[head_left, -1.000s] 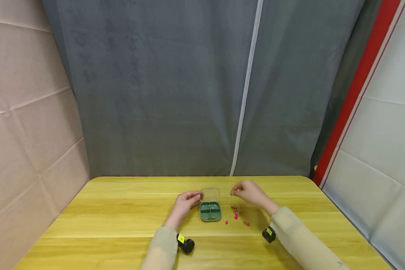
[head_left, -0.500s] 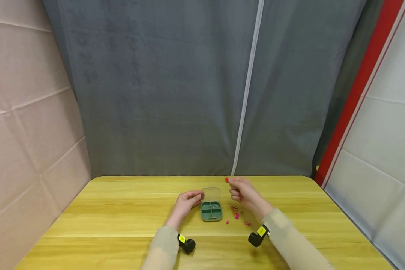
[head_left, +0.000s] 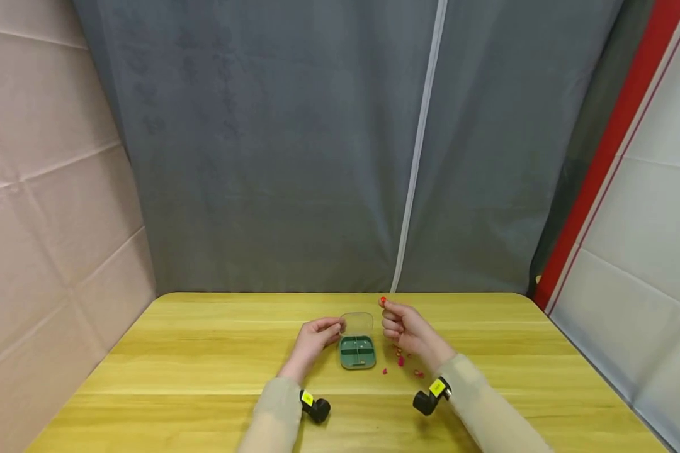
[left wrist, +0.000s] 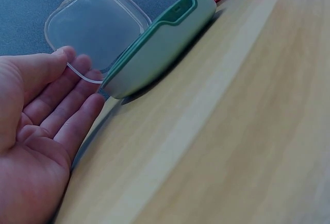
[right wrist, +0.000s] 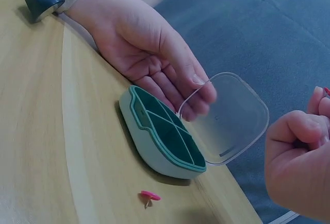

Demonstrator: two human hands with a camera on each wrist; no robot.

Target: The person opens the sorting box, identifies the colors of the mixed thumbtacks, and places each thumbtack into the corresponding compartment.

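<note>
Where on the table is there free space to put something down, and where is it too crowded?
The table is bare left of the left hand, and on the far right toward the red strip. The front edge between the sleeves also looks free. It is crowded around the green box, with pushpins scattered beside it under the right hand.
</note>
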